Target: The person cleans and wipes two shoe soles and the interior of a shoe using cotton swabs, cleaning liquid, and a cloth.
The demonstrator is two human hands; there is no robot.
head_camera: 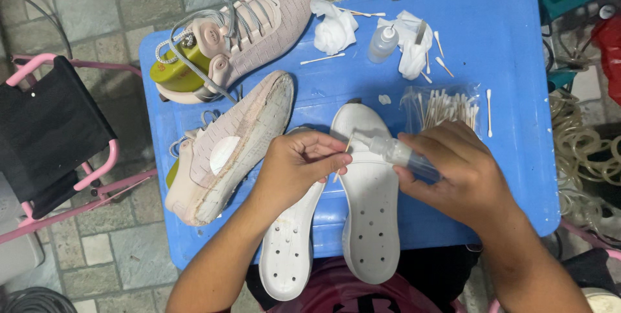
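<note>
- Blue plastic table point(504, 34), rectangular, rounded corners, set on a grey stone-tile floor point(97, 2).
- Pale pink knit shoe with grey laces point(259, 22), upper left of table, yellow-green shoe tree inside.
- Second pale pink knit shoe point(229, 148), tipped on its side, worn whitish sole edge showing.
- Crumpled white tissue point(333, 28), near table's far edge.
- Small squeeze bottle of clear plastic point(383, 43), lying against more white tissue.
- Clear plastic bag of cotton swabs point(443, 106); loose swabs scattered nearby.
- Pink-framed folding chair with black seat point(48, 132), left of table.
- Coiled pale hose point(582, 157), right of table.
</note>
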